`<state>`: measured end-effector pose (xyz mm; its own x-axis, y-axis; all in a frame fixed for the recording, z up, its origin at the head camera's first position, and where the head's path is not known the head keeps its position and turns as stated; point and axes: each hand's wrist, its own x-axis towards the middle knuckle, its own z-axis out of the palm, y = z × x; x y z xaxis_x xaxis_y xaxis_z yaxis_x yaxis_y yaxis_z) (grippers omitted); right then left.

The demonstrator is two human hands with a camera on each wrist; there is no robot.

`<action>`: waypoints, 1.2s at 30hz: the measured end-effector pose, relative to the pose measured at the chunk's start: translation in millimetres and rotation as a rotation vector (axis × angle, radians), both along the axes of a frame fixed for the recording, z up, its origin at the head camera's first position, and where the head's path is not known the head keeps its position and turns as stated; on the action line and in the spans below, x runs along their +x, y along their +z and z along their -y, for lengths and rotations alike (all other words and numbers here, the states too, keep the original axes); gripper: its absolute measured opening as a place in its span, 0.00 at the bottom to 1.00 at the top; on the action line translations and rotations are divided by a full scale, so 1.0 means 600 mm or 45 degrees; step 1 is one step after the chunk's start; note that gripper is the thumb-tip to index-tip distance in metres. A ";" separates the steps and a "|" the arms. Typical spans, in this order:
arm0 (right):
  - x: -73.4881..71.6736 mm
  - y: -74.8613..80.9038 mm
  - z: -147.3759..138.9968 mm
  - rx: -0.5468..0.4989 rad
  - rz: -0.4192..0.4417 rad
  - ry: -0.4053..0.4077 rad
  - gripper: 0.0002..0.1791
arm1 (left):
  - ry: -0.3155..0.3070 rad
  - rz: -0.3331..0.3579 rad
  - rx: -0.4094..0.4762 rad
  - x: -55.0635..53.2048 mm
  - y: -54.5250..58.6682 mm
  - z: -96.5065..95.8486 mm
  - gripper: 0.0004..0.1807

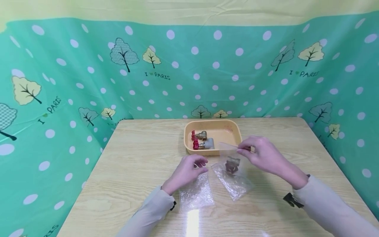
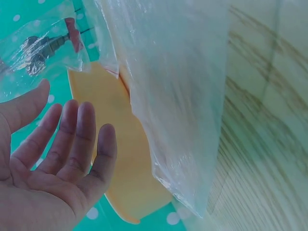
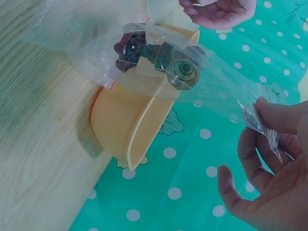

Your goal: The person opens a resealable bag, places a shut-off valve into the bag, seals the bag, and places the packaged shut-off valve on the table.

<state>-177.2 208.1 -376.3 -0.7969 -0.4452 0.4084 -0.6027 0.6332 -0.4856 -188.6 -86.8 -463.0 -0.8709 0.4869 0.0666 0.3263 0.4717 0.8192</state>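
My right hand [image 1: 263, 155] pinches the top edge of a clear zip bag [image 1: 225, 152] and holds it up in front of the tray. Inside the bag hangs a brass valve [image 3: 180, 67] with a dark red handwheel [image 3: 129, 52], its wheel pointing down in the head view. The thumb of that hand lies over the plastic in the right wrist view. My left hand [image 1: 187, 171] holds nothing; its fingers are spread and loosely bent in the left wrist view. It is over the upper end of a flat clear plastic bag [image 1: 196, 194] on the table.
An orange tray [image 1: 237, 133] stands at the back of the wooden table [image 1: 133, 171]. Two more valves with red handwheels, one brass [image 1: 202, 135] and one grey-bodied [image 1: 208, 144], lie inside it. Another clear bag [image 1: 234, 187] lies below the hanging one. A green patterned cloth [image 1: 183, 79] surrounds the table.
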 end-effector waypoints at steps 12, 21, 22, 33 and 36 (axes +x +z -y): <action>0.006 -0.001 -0.033 -0.045 0.035 -0.122 0.05 | -0.001 -0.019 0.009 0.002 0.000 -0.003 0.15; 0.005 -0.003 -0.065 -0.046 -0.048 -0.193 0.05 | -0.014 -0.024 0.013 0.002 0.001 -0.003 0.16; 0.005 -0.003 -0.068 -0.045 -0.048 -0.202 0.05 | -0.013 -0.023 0.013 0.001 0.000 -0.003 0.16; 0.001 -0.004 -0.101 -0.020 -0.001 -0.343 0.03 | -0.006 -0.013 0.013 0.002 -0.002 -0.002 0.15; -0.005 -0.005 -0.110 -0.014 0.026 -0.373 0.04 | -0.007 -0.003 0.016 0.002 -0.002 -0.002 0.15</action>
<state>-179.9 273.8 -379.4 -0.8989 -0.1905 0.3947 -0.3849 0.7736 -0.5034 -187.7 -85.4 -464.1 -0.8683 0.4904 0.0747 0.3304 0.4594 0.8245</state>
